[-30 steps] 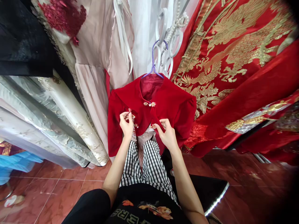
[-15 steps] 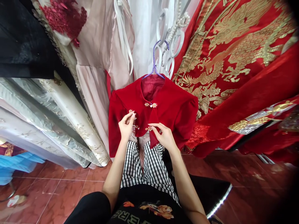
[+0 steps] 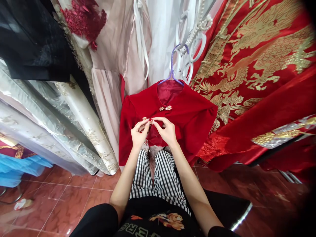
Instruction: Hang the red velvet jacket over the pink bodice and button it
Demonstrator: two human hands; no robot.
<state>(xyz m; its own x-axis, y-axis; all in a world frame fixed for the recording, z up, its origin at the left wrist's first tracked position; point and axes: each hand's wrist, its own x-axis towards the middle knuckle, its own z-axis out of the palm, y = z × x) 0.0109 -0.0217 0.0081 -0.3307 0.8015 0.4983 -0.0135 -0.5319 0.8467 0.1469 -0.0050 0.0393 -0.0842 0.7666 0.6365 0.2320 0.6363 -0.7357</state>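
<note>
A short red velvet jacket (image 3: pixel 190 123) hangs on a purple hanger (image 3: pixel 172 64) in front of me. Its collar is fastened by a jewelled flower clasp (image 3: pixel 166 108). Below that, my left hand (image 3: pixel 139 133) pinches a second beaded clasp (image 3: pixel 144 118) on the left front edge, its beaded tassel (image 3: pixel 146 143) dangling under the fingers. My right hand (image 3: pixel 166 131) pinches the matching half from the right front edge. Both sets of fingertips meet at the clasp; whether its halves are hooked together is hidden by them.
A pale pink dress (image 3: pixel 108 59) hangs at the left beside several white gowns (image 3: pixel 86 131). Red cloth with gold dragon embroidery (image 3: pixel 259 62) hangs at the right. White metal rings (image 3: pixel 198 46) stand behind the hanger. Red tiles (image 3: pixel 71 204) cover the floor.
My right hand has brought the right front edge and its clasp half leftward and up to my left hand. The loose jacket flap has closed in. The view has shifted slightly.
</note>
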